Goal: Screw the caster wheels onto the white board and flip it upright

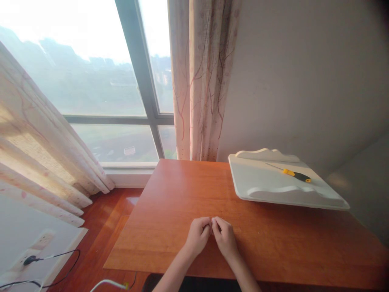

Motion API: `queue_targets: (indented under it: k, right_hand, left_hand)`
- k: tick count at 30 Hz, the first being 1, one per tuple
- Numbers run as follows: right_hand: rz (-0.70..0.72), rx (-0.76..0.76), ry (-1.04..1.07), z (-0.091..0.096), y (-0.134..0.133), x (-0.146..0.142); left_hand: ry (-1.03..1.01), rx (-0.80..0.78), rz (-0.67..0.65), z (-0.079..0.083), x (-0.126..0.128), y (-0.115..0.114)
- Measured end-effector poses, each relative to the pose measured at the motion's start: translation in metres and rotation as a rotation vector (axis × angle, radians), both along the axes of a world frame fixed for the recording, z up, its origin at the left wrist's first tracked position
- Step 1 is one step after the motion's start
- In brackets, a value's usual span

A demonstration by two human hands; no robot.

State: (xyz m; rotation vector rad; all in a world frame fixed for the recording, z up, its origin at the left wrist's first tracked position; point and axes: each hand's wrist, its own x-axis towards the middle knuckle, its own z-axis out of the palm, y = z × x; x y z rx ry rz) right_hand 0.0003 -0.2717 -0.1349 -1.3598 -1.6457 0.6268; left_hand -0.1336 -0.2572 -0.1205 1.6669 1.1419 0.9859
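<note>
My left hand [199, 234] is closed, its fingers curled inward above the near part of the wooden table [170, 194]. Close against it, almost touching at the fingertips, my right hand [224, 236] is closed too. Whatever lies between or inside the fingers, if anything, is hidden or too small to name. To the right and farther back, a screwdriver [297, 175] with a yellow and black handle lies on a white panel [258, 174] with wavy raised pieces along two sides. Neither hand touches the panel or the screwdriver.
A grey wall [291, 81] rises behind the table. Patterned curtains [200, 81] hang beside a large window [100, 81] at the back left. At lower left, a black plug [30, 260] sits in a wall socket, with cables trailing over the wooden floor [106, 227].
</note>
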Motion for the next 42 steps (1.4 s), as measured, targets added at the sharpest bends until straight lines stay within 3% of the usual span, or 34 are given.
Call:
queue_targets:
  k: [42]
  right_hand:
    - [-0.004,-0.004,-0.014,-0.0005,-0.0004,0.0002]
  left_hand:
    - [0.013,-0.011,-0.003,0.0010,0.0000,-0.0005]
